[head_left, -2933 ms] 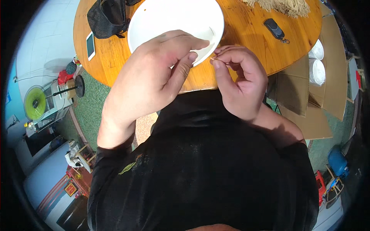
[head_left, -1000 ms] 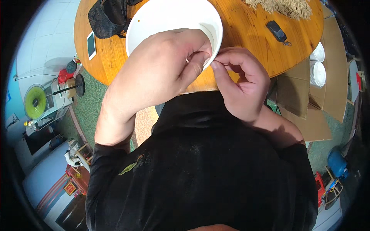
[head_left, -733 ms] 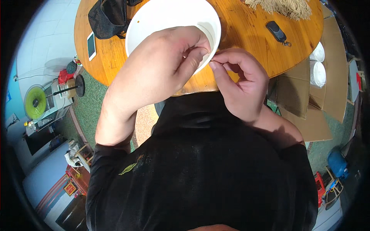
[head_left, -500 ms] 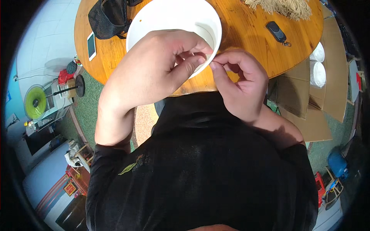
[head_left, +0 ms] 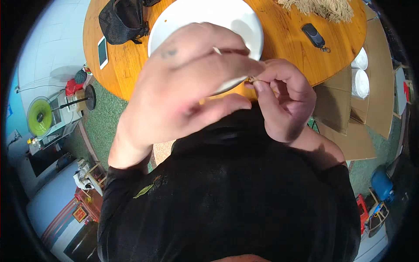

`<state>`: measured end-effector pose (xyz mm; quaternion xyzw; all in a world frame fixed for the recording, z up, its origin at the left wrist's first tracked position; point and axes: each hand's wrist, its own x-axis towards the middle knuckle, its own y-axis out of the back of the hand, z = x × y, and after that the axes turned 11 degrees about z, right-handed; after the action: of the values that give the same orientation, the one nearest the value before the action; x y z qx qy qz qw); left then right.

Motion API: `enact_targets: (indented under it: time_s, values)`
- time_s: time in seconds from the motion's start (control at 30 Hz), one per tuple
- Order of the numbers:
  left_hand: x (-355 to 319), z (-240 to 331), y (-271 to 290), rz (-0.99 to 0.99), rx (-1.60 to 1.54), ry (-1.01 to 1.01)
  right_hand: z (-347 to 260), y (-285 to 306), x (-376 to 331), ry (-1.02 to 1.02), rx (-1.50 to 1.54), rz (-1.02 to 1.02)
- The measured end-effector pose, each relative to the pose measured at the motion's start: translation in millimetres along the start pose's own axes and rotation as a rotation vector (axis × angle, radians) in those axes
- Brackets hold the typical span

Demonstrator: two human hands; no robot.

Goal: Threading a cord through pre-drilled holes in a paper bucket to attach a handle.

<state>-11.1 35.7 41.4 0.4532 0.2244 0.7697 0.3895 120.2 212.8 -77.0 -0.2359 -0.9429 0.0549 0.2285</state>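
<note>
A round white bucket stands at the near side of the wooden table, partly hidden by my left hand. My left hand is over its near rim, a little blurred, with the thumb and fingers apart. A small pale spot shows between its fingers, too unclear to name. Just right of the rim, my right hand pinches a thin tan string between thumb and forefinger; only a short knotted-looking bit of it is visible, close to my left fingertips.
On the wooden table lie a black mesh bag, a white phone, a dark key fob and a bundle of tan yarn. Open cardboard boxes with white round containers stand at the right.
My left thumb and fingers have parted, and that hand has come up toward me. My right hand has shifted slightly right and nearer, showing the string. The bucket has moved or tilted slightly right.
</note>
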Motion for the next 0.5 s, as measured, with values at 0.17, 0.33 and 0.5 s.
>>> enact_targets:
  time_s: [0.17,0.33,0.5]
  values:
    - [-2.2,-3.4,-23.5,0.048,0.038,-0.043,-5.6,-3.9,0.3,-0.068,0.146,0.005]
    - [-2.7,-6.4,-21.4,0.043,0.05,-0.029,-8.7,2.2,3.1,-0.2,0.188,-0.052]
    - [-1.7,-3.1,-25.5,0.043,0.052,0.061,-11.4,-1.7,3.4,-0.3,0.277,-0.032]
